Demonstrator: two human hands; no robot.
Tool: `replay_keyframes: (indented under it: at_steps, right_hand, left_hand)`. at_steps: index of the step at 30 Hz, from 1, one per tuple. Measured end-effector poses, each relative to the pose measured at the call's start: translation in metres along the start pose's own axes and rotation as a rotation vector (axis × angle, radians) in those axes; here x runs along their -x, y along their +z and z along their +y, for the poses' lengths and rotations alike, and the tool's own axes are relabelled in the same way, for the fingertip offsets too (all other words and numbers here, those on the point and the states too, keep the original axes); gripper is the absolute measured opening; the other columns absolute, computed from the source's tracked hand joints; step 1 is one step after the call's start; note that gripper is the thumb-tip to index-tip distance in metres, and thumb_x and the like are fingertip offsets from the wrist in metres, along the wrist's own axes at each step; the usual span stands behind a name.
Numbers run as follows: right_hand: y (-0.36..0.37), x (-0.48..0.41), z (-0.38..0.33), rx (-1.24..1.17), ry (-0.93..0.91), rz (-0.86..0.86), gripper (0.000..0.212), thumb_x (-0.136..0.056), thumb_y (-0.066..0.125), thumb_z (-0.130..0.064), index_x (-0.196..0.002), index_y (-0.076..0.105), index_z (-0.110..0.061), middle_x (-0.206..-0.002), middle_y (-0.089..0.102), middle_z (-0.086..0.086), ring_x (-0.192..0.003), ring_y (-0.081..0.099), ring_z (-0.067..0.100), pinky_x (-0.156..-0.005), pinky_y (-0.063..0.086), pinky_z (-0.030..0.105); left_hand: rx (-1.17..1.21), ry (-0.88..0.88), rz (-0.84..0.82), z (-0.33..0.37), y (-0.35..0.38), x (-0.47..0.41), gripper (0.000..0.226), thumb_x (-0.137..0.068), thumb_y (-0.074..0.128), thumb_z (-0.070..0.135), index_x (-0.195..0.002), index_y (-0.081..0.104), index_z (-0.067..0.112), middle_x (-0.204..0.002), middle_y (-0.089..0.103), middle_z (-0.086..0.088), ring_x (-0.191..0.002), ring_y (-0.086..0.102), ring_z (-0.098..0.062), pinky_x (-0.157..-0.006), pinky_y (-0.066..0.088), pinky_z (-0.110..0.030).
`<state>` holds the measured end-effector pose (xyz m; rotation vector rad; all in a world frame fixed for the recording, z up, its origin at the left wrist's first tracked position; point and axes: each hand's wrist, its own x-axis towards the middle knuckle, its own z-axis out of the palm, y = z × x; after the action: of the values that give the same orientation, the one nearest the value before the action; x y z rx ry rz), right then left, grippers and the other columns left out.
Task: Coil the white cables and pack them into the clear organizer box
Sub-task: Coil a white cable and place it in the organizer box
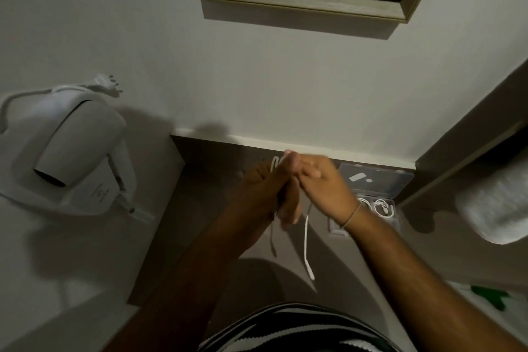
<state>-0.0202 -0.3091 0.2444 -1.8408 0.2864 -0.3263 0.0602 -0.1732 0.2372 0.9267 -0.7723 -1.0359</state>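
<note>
Nearest the viewer, two loose ends of a white cable [307, 240] hang free below the hands, above the brown counter [177, 237]; this length is not yet wound. Above them, the left hand [268, 194] is closed around gathered loops, some showing above its fingers, while the right hand [320, 186] meets it with fingers loosely bent, apparently guiding the cable. Beyond the right wrist, the clear organizer box [377, 180] stands open; coiled white cables already lie in its compartments. Judgement: partly packed, current coil unfinished.

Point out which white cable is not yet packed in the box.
The white cable held between both hands, its ends dangling over the counter. The other coiled cables already lie inside the clear organizer box.
</note>
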Motion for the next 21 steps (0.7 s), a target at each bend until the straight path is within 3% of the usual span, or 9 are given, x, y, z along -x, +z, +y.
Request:
replay_keyframes:
  at_steps: [3, 6, 8, 10, 12, 14, 16, 19, 21]
  right_hand:
    - [0.023, 0.028, 0.014, 0.05, 0.084, -0.075, 0.043, -0.112, 0.043, -0.014, -0.077, 0.059, -0.035, -0.064, 0.057, -0.017, -0.058, 0.055, -0.005, -0.062, 0.046, 0.021]
    - [0.022, 0.046, 0.003, 0.153, 0.096, -0.251, 0.05, -0.112, 0.039, -0.034, -0.071, 0.051, -0.01, -0.061, 0.044, -0.007, -0.056, 0.043, 0.01, -0.061, 0.041, 0.03]
    - [0.008, 0.049, -0.016, 0.314, 0.01, -0.332, 0.045, -0.111, 0.042, -0.035, -0.075, 0.055, -0.012, -0.062, 0.047, -0.007, -0.057, 0.047, 0.014, -0.063, 0.043, 0.028]
    - [-0.008, 0.047, -0.043, 0.521, -0.08, -0.363, 0.04, -0.108, 0.045, -0.043, -0.078, 0.062, -0.023, -0.061, 0.054, -0.01, -0.057, 0.054, 0.009, -0.064, 0.045, 0.025]
    - [-0.025, 0.042, -0.069, 0.7, -0.141, -0.369, 0.035, -0.104, 0.046, -0.051, -0.079, 0.066, -0.036, -0.059, 0.056, -0.012, -0.056, 0.057, 0.008, -0.061, 0.048, 0.027]
    - [-0.039, 0.036, -0.086, 0.747, -0.183, -0.326, 0.032, -0.1, 0.051, -0.055, -0.079, 0.069, -0.039, -0.058, 0.057, -0.014, -0.054, 0.057, 0.01, -0.056, 0.05, 0.03]
    - [-0.049, 0.03, -0.089, 0.687, -0.216, -0.243, 0.027, -0.097, 0.063, -0.052, -0.084, 0.076, -0.033, -0.062, 0.063, -0.012, -0.054, 0.057, 0.012, -0.054, 0.049, 0.03]
    - [-0.052, 0.024, -0.077, 0.434, -0.242, -0.067, 0.014, -0.095, 0.074, -0.032, -0.094, 0.081, -0.02, -0.074, 0.073, -0.009, -0.062, 0.065, 0.01, -0.061, 0.049, 0.016]
    - [-0.045, 0.022, -0.061, 0.235, -0.227, 0.061, 0.007, -0.095, 0.076, -0.017, -0.095, 0.081, -0.012, -0.083, 0.077, -0.006, -0.074, 0.072, 0.006, -0.071, 0.053, 0.011]
  left_hand:
    - [-0.075, 0.074, 0.147, 0.008, -0.005, -0.004, 0.04, -0.111, 0.046, 0.046, -0.129, 0.071, 0.021, -0.095, 0.083, -0.005, -0.089, 0.082, -0.023, -0.082, 0.067, -0.036]
    - [-0.345, 0.172, 0.307, 0.012, -0.012, -0.009, 0.036, -0.113, 0.045, 0.035, -0.135, 0.068, 0.019, -0.114, 0.082, 0.003, -0.113, 0.078, -0.018, -0.098, 0.062, -0.024]
    - [-0.621, 0.126, 0.335, 0.011, -0.015, -0.01, 0.034, -0.114, 0.042, 0.025, -0.134, 0.067, 0.012, -0.099, 0.083, 0.017, -0.1, 0.079, -0.001, -0.09, 0.058, -0.01]
    - [-0.738, -0.036, 0.28, 0.008, -0.015, -0.009, 0.035, -0.113, 0.043, 0.028, -0.13, 0.069, 0.011, -0.083, 0.081, 0.004, -0.079, 0.076, -0.003, -0.077, 0.058, -0.018]
    - [-0.513, -0.202, 0.199, 0.003, -0.005, -0.003, 0.065, -0.102, 0.041, 0.051, -0.125, 0.063, -0.005, -0.078, 0.068, -0.027, -0.063, 0.065, -0.021, -0.061, 0.051, -0.032]
    - [-0.241, -0.275, 0.192, -0.003, 0.004, 0.0, 0.09, -0.092, 0.043, 0.074, -0.111, 0.061, -0.012, -0.061, 0.062, -0.016, -0.045, 0.057, -0.013, -0.044, 0.047, -0.023]
    - [-0.241, -0.308, 0.156, -0.004, 0.007, -0.005, 0.081, -0.09, 0.039, 0.083, -0.079, 0.06, 0.005, -0.039, 0.053, 0.005, -0.03, 0.047, -0.001, -0.036, 0.042, -0.014]
    - [-0.142, -0.48, -0.12, 0.002, 0.018, -0.011, 0.086, -0.082, 0.005, 0.074, -0.061, 0.052, 0.006, -0.029, 0.041, 0.006, -0.023, 0.035, -0.003, -0.044, 0.037, -0.021]
    - [-0.001, -0.463, -0.137, 0.001, 0.019, -0.008, 0.089, -0.088, 0.004, 0.075, -0.048, 0.05, 0.01, -0.03, 0.038, 0.007, -0.024, 0.031, -0.006, -0.047, 0.035, -0.024]
